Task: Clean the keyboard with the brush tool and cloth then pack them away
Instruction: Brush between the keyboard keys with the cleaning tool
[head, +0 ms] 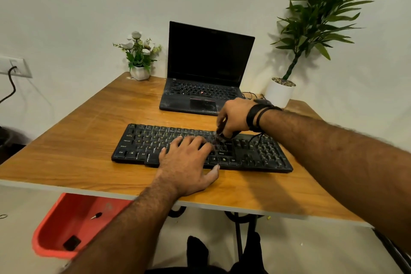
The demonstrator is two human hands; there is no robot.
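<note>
Red bin [57,229] sits on the floor at 7 o'clock, below the counter's [89,122] near edge. Inside it: a small dark pointed item [96,215] and a black square block [71,243]; can't tell what either is. Two white pots at the far side: small flower pot [140,72] at 11 o'clock, tall plant pot [279,91] at 1 o'clock with gravel on top.

Keyboard [142,142] lies mid-counter, long side roughly parallel to the near edge, a strip of bare wood between them. Bare wood left of the keyboard out to the 9 o'clock edge. Open laptop [209,69] just behind it at 12 o'clock, narrow gap between the two. The counter's right corner is close past the keyboard's right end.

Keyboard is black, full-size with numpad, legends yellowish on the left block, surface looks dusty.

Left hand [186,160]: grip relaxed, fingers spread flat on the keys at centre, thumb at the front edge, heel on the counter. Right hand [233,118]: grip closed round the brush tool [220,134], a dark slim thing with its tip down on the keys just right of the left fingertips. Black bands [255,115] on the right wrist. Wall socket [13,65] with a cable plugged in at 9 o'clock.
</note>
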